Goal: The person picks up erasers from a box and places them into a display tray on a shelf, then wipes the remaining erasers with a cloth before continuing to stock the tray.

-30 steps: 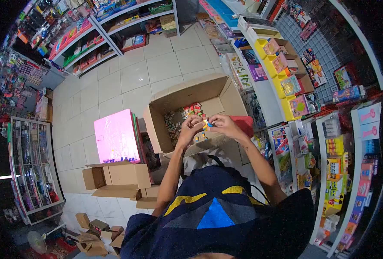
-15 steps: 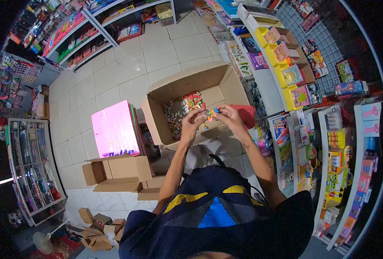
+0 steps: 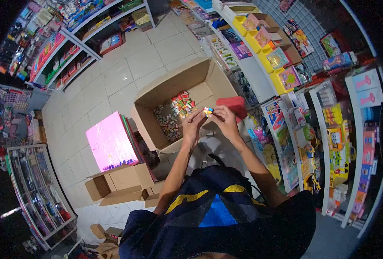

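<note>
Shop shelves surround; both hands' fingers point(image 3: 200, 115) pinch a small cube point(image 3: 208, 111) above the cardboard box point(image 3: 157, 129).

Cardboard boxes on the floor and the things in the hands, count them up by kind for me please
Large open cardboard box: 1
Small cardboard box: 1
Small multicoloured cube, pinched between left hand and right hand: 1
Total: 3
</note>
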Demonstrator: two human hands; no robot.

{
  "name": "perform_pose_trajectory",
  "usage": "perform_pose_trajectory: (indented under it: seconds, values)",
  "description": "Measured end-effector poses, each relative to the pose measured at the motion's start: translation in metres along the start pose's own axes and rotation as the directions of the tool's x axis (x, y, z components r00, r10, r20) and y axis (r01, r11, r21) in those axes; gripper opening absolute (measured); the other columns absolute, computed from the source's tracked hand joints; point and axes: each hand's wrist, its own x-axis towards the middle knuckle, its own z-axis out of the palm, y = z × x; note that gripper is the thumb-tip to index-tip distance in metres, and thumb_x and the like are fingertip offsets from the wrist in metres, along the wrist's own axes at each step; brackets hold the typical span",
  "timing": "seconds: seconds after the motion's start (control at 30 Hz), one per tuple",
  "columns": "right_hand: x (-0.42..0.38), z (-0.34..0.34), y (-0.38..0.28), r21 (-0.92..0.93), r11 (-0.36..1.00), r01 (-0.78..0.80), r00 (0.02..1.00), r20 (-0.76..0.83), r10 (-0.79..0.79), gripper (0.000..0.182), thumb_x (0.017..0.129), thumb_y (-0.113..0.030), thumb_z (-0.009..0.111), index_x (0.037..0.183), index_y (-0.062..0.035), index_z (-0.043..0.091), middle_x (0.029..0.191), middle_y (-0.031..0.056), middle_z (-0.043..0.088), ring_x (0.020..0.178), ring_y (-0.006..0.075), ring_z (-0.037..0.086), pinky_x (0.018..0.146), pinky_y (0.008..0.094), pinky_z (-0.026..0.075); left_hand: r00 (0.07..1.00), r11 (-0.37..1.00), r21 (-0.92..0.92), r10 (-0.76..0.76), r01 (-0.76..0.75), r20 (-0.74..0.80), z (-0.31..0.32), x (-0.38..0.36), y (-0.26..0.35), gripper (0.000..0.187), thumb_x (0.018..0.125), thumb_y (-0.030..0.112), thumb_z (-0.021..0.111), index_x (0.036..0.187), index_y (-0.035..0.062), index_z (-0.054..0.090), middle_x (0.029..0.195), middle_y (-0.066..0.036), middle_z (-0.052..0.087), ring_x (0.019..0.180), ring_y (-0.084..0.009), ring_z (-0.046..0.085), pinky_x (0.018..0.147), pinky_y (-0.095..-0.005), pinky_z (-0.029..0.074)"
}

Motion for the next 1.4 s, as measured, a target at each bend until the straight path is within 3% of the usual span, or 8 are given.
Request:
perform_pose_trajectory:
  seconds: [0.3, 0.4, 0.5, 0.77, 0.83, 1.23, 1.27, 1.4]
  values:
    - [-0.02, -0.041, -0.022, 0.031, 0.999, -0.023, 0.976, -0.215, 0.03, 0.029, 0.08, -0.009, 0.066, 0.104, 0.0031, 0.058, 0.095, 0.0064, 0.062, 0.09, 0.0119, 0.059, 0.077, 0.0225, 0.045, 0.985, 0.987, 0.153, -0.063, 0.037, 0.163, 0.045, 0.005, -0.012, 0.038, 0.079, 0.001, 0.063, 0.115, -0.0052, 0.053, 0.106, -0.013, 0.059, 0.093, -0.0189, 0.06, 0.08, -0.029, 0.052]
    - [-0.029, -0.055, -0.02, -0.057, 0.997, 0.056, 0.958, -0.278, -0.07, 0.028, 0.08, -0.01, 0.065, 0.105, 0.0018, 0.059, 0.097, 0.0076, 0.062, 0.09, 0.0135, 0.059, 0.078, 0.0232, 0.046, 0.975, 0.979, 0.198, -0.078, 0.036, 0.209, 0.057, 0.01, -0.025, 0.032, 0.078, 0.001, 0.064, 0.109, -0.0043, 0.056, 0.098, -0.011, 0.062, 0.087, -0.0168, 0.061, 0.076, -0.027, 0.053]
    - [-0.038, -0.077, -0.008, -0.046, 0.999, -0.022, 0.956, -0.293, 0.008, 0.029, 0.08, -0.009, 0.065, 0.106, 0.0018, 0.059, 0.097, 0.009, 0.062, 0.089, 0.0155, 0.06, 0.077, 0.0241, 0.047, 0.967, 0.96, 0.278, -0.058, -0.014, 0.25, 0.074, 0.008, -0.034, 0.023, 0.079, 0.001, 0.064, 0.1, -0.0017, 0.058, 0.092, -0.01, 0.063, 0.081, -0.0126, 0.061, 0.073, -0.0241, 0.051]
    - [-0.077, -0.139, -0.021, -0.488, 0.861, 0.144, 0.904, -0.29, -0.315, 0.042, 0.071, -0.012, 0.074, 0.108, 0.0007, 0.057, 0.104, 0.0102, 0.054, 0.083, 0.0172, 0.059, 0.076, 0.0281, 0.048, 0.966, 0.905, 0.417, -0.025, -0.088, 0.258, 0.128, 0.003, -0.1, 0.026, 0.078, 0.004, 0.066, 0.1, 0.003, 0.054, 0.086, -0.007, 0.063, 0.073, -0.0103, 0.059, 0.059, -0.0219, 0.048]
    - [-0.091, -0.162, -0.015, -0.471, 0.877, 0.095, 0.884, -0.364, -0.291, 0.042, 0.069, -0.01, 0.074, 0.105, 0.0, 0.057, 0.098, 0.0097, 0.055, 0.082, 0.0182, 0.058, 0.074, 0.0289, 0.048, 0.956, 0.956, 0.295, -0.09, 0.004, 0.278, 0.154, -0.008, -0.124, 0.029, 0.076, 0.004, 0.068, 0.101, 0.003, 0.054, 0.084, -0.005, 0.063, 0.072, -0.0089, 0.058, 0.059, -0.0198, 0.046]
    - [-0.204, -0.31, 0.027, -0.521, 0.852, -0.057, 0.796, -0.539, -0.276, 0.043, 0.067, -0.015, 0.073, 0.106, -0.0046, 0.058, 0.101, 0.0137, 0.055, 0.093, 0.03, 0.055, 0.081, 0.034, 0.045, 0.774, 0.806, 0.558, -0.479, 0.2, 0.414, 0.253, -0.054, -0.262, 0.019, 0.077, 0.003, 0.066, 0.092, 0.0044, 0.055, 0.083, -0.005, 0.062, 0.071, -0.01, 0.059, 0.059, -0.0204, 0.047]
    - [-0.213, -0.322, 0.033, -0.595, 0.8, -0.076, 0.798, -0.517, -0.309, 0.038, 0.073, -0.008, 0.069, 0.108, -0.0028, 0.057, 0.099, 0.0123, 0.054, 0.087, 0.0232, 0.058, 0.076, 0.0299, 0.05, 0.75, 0.807, 0.547, -0.5, 0.223, 0.432, 0.251, -0.051, -0.282, 0.024, 0.077, 0.002, 0.066, 0.097, 0.0057, 0.052, 0.087, -0.007, 0.062, 0.073, -0.0123, 0.06, 0.059, -0.0212, 0.048]
    - [-0.245, -0.361, 0.06, -0.52, 0.844, -0.127, 0.799, -0.559, -0.224, 0.036, 0.073, -0.009, 0.068, 0.107, -0.0021, 0.058, 0.102, 0.0126, 0.055, 0.086, 0.0221, 0.059, 0.076, 0.0301, 0.05, 0.661, 0.743, 0.617, -0.602, 0.258, 0.448, 0.266, -0.06, -0.323, 0.03, 0.079, 0.005, 0.064, 0.105, 0.0088, 0.048, 0.095, -0.009, 0.062, 0.079, -0.0141, 0.06, 0.064, -0.0241, 0.049]
